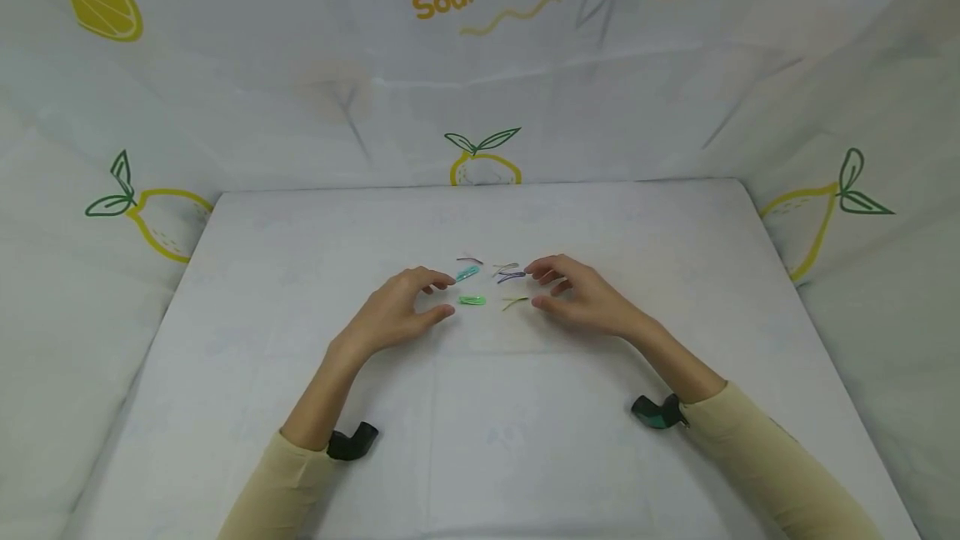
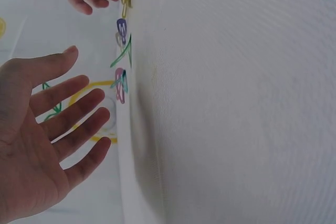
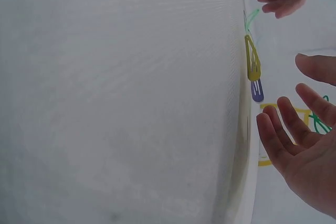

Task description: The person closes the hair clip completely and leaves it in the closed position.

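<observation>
Several snap hair clips lie in a small cluster on the white table. On the cluster's left are a green clip [image 1: 472,301], a teal clip [image 1: 467,273] and a thin dark one [image 1: 470,260], which looks pink in the left wrist view. A purple clip [image 1: 512,276], a yellow clip [image 1: 515,300] and a pale clip [image 1: 506,266] form its right side. My left hand [image 1: 401,307] is just left of the green and teal clips, fingers apart and holding nothing. Close by the purple and yellow clips, my right hand [image 1: 581,294] has loosely bent fingers and holds nothing.
A white cloth-covered table [image 1: 465,423] spreads beneath both arms. White curtains with lemon prints [image 1: 485,167] surround its back and sides. A black device [image 1: 354,442] sits at the left wrist, and another black device [image 1: 658,412] at the right.
</observation>
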`<state>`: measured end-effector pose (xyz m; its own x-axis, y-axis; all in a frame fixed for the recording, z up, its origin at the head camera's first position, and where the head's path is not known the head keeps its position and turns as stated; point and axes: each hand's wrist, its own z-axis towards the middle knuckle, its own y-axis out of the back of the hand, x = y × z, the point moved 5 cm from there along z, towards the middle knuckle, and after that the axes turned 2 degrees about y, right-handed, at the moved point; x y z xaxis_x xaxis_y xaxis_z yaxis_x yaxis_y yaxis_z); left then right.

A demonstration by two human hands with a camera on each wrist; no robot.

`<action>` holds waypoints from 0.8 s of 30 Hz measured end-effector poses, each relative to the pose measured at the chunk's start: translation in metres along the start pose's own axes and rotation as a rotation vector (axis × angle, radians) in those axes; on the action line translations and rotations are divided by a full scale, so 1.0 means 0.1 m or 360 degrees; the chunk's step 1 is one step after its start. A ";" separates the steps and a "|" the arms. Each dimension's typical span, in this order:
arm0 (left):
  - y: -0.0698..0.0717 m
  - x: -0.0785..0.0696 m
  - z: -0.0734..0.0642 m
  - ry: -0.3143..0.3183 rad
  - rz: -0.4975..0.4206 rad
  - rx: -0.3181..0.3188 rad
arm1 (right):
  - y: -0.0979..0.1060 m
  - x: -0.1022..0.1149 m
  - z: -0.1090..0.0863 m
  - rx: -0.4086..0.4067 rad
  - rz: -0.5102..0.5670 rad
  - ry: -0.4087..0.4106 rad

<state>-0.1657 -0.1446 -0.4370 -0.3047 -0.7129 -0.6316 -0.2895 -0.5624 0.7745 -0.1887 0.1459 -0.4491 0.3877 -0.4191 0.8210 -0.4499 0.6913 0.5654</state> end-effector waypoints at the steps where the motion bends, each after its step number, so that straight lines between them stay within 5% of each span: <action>1: 0.00 -0.01 0.00 -0.0002 -0.0006 0.0004 | 0.00 0.00 0.00 0.0002 0.0000 0.0001; 24: -0.11 -0.08 0.11 -0.0046 -0.0020 0.0044 | -0.06 -0.01 0.03 0.0064 0.0030 -0.0043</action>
<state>-0.1699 -0.1286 -0.4409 -0.3272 -0.6932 -0.6421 -0.3180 -0.5591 0.7657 -0.1890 0.1403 -0.4528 0.3571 -0.4226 0.8330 -0.4890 0.6752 0.5523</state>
